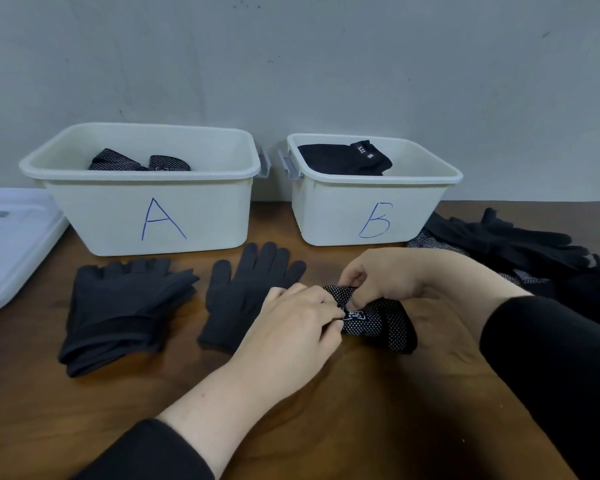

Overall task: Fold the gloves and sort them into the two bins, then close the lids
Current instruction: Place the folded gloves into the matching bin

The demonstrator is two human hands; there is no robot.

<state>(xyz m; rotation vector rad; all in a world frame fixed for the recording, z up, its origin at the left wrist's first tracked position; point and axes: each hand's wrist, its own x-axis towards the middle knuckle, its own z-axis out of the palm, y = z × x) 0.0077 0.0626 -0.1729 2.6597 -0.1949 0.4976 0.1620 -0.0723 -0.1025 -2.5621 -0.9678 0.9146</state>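
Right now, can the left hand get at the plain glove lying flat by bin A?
Probably yes: the plain glove lies uncovered just beside the left hand, but that hand is busy pinching the dotted glove and must let go first.

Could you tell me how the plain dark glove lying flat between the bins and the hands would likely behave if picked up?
The plain glove is thin knit fabric lying flat, so it would probably droop limply and weigh little. It shows no grip dots, so it may slide easily.

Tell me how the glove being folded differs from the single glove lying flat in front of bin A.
The dotted glove is bunched, and both the left hand and the right hand pinch it; the plain glove lies spread flat, untouched. One bears white dots and a logo, the other neither. Both are dark and on the table.
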